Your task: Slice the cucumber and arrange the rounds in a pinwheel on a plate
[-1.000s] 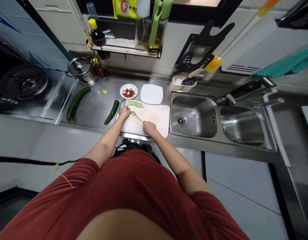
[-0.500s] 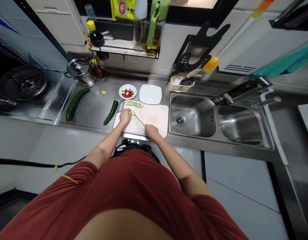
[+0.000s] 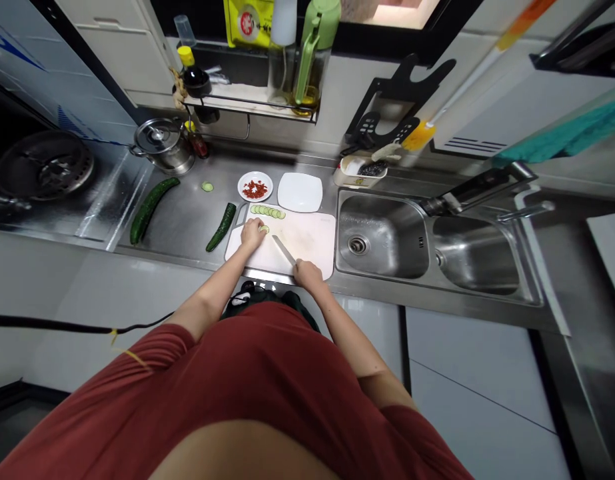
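Observation:
A white cutting board [image 3: 307,233] lies on the steel counter. My left hand [image 3: 252,233] is closed on a small pale green cucumber slice [image 3: 264,229] over the board's left part. My right hand [image 3: 308,273] grips the handle of a knife [image 3: 284,250], whose blade points up and left, apart from the slice. Along the board's upper left edge lies a row of overlapping cucumber slices [image 3: 268,211]. Left of the board rests a cut cucumber piece [image 3: 221,227], and farther left a long cucumber [image 3: 152,209].
Behind the board stand a plate of chopped red pieces [image 3: 255,187] and a white square plate [image 3: 300,193]. A lidded pot [image 3: 163,145] is at the back left, a cucumber end [image 3: 207,187] on the counter. A double sink [image 3: 387,233] lies to the right.
The knife has moved right and toward me, away from the slice at my left hand. My left hand has shifted slightly to the right.

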Available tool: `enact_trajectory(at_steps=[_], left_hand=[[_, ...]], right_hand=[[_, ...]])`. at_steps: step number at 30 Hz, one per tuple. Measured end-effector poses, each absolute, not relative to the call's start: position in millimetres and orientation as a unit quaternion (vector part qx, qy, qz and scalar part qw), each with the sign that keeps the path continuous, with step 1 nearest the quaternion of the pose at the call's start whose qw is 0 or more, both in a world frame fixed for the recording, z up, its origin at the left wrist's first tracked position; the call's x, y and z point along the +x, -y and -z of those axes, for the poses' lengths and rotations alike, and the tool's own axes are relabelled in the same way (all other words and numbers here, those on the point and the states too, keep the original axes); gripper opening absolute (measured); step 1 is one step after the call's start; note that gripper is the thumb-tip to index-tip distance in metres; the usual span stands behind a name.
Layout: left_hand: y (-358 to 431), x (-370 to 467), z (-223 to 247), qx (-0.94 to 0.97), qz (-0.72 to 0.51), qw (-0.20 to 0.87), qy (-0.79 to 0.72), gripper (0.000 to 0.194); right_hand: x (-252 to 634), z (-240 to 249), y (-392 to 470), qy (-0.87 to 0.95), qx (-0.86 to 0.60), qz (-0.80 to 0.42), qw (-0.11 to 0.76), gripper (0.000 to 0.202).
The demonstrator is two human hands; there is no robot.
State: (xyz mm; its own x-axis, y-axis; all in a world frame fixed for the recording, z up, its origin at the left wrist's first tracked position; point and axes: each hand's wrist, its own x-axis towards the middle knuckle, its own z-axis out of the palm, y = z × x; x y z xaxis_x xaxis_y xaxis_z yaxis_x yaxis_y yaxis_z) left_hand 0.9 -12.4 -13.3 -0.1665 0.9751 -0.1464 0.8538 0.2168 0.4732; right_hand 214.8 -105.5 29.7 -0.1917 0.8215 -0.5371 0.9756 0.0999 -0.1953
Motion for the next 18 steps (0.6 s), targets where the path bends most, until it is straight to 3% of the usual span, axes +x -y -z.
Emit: enact_trajectory(at_steps=[12,18], left_hand=[[9.1,-5.9,10.2,0.537,-0.181,0.264,-0.780,0.014],[-4.4,-20.5,11.0,0.479,-0.232,0.234,-0.813,0.020]], right_hand=[[226.4,-26.8,113.1,-0.690,0.660,0.277,0.107,0.032],[230.6,-24.1,109.3,-0.680,0.673,0.275,0.094,0.033]])
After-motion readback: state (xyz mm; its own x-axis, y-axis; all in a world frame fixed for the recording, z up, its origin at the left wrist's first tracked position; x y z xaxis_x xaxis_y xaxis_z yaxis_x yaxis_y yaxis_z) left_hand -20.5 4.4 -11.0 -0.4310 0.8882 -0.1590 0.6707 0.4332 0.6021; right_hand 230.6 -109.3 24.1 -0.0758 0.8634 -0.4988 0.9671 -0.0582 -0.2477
